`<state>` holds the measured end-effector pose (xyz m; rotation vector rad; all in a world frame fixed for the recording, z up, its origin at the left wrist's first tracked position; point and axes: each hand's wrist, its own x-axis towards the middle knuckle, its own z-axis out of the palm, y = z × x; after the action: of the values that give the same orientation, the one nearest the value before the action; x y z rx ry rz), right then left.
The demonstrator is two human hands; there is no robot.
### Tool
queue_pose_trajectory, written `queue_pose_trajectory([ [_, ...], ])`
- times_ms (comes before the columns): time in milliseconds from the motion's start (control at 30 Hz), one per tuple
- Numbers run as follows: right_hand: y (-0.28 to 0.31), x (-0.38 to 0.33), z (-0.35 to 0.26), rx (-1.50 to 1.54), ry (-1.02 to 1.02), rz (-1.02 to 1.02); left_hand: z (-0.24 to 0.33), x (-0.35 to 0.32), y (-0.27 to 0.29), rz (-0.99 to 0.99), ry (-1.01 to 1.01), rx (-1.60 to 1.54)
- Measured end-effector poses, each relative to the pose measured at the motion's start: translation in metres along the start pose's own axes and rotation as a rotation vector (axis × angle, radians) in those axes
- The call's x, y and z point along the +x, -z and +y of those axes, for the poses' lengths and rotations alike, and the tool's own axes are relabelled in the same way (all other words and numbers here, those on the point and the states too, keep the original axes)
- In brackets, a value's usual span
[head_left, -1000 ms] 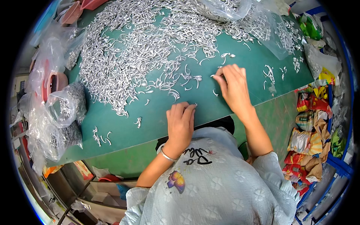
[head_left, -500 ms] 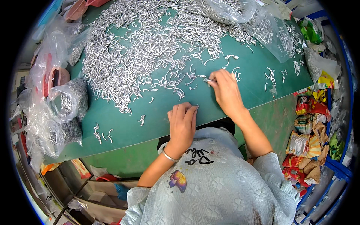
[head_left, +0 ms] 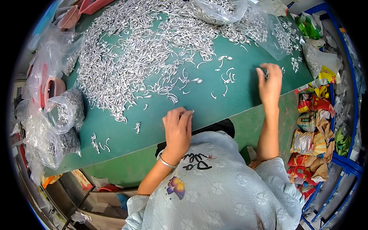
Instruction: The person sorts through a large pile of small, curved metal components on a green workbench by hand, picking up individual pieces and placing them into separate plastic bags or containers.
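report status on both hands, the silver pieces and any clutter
Left hand over green table, small silver piece at fingertips, grip unclear. Right hand open, farther right. Silver pile spread ahead; clear plastic bag at its far right.

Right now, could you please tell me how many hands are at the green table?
2: the left hand at the near side of the table, the right hand farther right; none appears hidden.
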<state>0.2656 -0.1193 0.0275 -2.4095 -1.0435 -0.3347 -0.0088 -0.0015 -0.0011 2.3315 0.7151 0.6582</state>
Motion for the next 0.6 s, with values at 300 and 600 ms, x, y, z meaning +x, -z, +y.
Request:
queue_pose_trajectory([
  [300, -0.015, -0.025, -0.029, 0.235, 0.022, -0.226, 0.001, -0.002, 0.001, -0.008, -0.013, -0.009],
  [600, -0.022, -0.024, -0.038, 0.117, 0.096, -0.178, 0.000, -0.002, -0.003, 0.010, -0.021, -0.018],
])
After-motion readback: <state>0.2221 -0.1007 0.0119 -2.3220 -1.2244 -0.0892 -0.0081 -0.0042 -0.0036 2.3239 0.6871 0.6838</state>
